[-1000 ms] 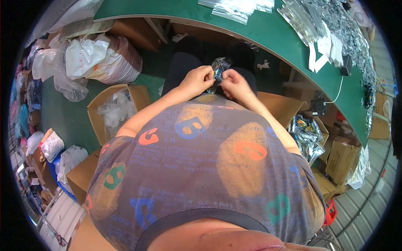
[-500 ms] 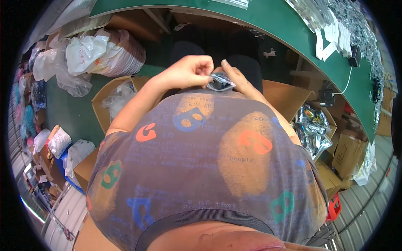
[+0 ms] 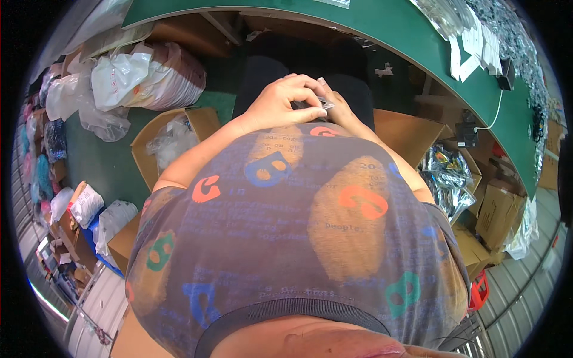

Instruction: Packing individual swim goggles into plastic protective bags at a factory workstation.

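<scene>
Over my lap, close to my shirt, both hands are together around a small clear plastic bag (image 3: 326, 103). My left hand (image 3: 285, 100) is closed, its thumb and fingers pinching the bag's edge. From the other side my right hand (image 3: 340, 112) holds the bag, its thumb pointing up beside the left fingers. Most of the bag is hidden by my hands, and whatever is inside cannot be made out; only a shiny edge shows.
A green table (image 3: 394, 45) curves ahead, with white strips (image 3: 473, 51) and clear plastic bags (image 3: 444, 18) on it. Open cardboard boxes stand left (image 3: 146, 140) and right (image 3: 412, 136); silvery packets (image 3: 444, 185) fill one at right. A stuffed white sack (image 3: 173, 77) sits far left.
My left hand has moved right and over the bag, closing against the right hand. The bag, with something dark inside visible before, is now mostly covered.
</scene>
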Demonstrator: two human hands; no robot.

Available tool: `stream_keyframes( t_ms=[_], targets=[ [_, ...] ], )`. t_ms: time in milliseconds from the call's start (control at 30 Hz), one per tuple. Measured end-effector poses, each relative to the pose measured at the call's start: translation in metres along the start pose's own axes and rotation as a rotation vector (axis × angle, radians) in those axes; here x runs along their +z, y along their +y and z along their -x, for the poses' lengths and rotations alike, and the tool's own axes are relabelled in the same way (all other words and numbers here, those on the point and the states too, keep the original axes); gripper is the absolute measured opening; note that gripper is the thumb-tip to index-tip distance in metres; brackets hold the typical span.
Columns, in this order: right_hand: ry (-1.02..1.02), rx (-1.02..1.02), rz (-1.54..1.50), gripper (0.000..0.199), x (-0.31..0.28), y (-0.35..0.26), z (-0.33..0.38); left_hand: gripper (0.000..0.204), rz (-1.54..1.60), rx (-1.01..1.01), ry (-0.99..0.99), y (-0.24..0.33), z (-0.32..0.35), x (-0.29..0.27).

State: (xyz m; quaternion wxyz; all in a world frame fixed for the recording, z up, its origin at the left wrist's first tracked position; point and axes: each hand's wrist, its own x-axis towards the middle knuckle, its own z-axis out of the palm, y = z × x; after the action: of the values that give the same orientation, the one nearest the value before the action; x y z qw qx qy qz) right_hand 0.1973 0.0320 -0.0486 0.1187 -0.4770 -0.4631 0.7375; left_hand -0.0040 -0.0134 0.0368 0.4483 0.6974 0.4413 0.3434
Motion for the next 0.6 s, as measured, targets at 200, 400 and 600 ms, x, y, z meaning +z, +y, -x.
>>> stream_keyframes(
  t_ms=[200, 400, 600],
  targets=[
    [0.004, 0.014, -0.149, 0.072, 0.001, 0.01, -0.005, 0.017, -0.142, 0.062, 0.118, 0.01, -0.011, -0.021],
    [-0.029, -0.207, 0.052, 0.076, 0.001, 0.024, -0.008, 0.018, -0.365, 0.193, 0.008, 0.0, -0.021, 0.001],
    [0.004, 0.011, -0.021, 0.073, 0.005, 0.002, -0.001, 0.011, 0.032, 0.013, 0.221, 0.006, -0.029, -0.026]
  ],
)
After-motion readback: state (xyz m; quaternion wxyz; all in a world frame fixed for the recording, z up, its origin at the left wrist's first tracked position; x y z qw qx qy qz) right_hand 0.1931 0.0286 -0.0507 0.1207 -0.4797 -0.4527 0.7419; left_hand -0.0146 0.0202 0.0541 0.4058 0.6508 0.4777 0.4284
